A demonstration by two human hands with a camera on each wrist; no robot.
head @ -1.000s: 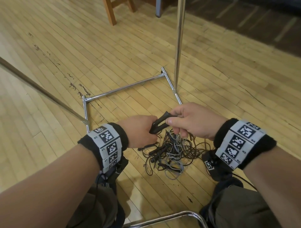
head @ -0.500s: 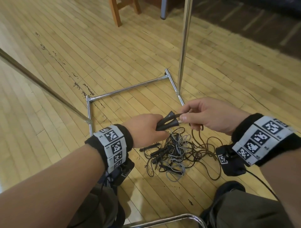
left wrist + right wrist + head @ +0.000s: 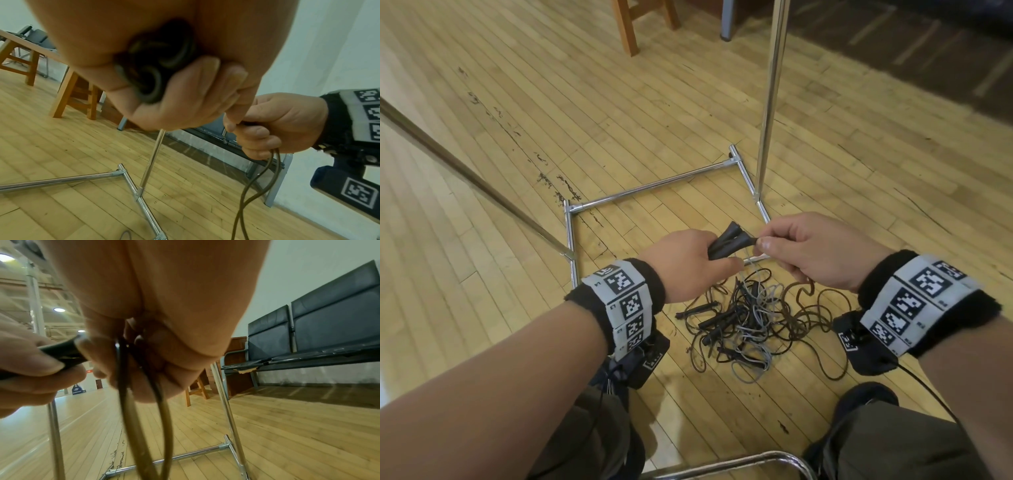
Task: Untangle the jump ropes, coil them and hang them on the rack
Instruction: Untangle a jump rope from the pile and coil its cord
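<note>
My left hand (image 3: 690, 263) grips two black jump-rope handles (image 3: 727, 240) side by side; their round butt ends (image 3: 156, 65) show in the left wrist view. My right hand (image 3: 811, 250) pinches the brown cord (image 3: 144, 418) where it leaves the handles, and two strands hang down from that hand. Below my hands a tangle of black, brown and grey ropes (image 3: 750, 322) with more black handles lies on the wooden floor. The chrome rack (image 3: 664, 183) has its base frame around the far side of the pile, and its upright pole (image 3: 770, 92) rises just beyond my right hand.
A slanted metal bar (image 3: 465, 171) crosses the floor on the left. A wooden stool (image 3: 630, 24) stands at the back. Black bench seats (image 3: 318, 329) line the wall on the right. A chrome tube (image 3: 722, 466) curves between my knees.
Both hands have risen a little above the pile with the handles. My right hand has shifted from covering the handles to pinching the cord at their tips.
</note>
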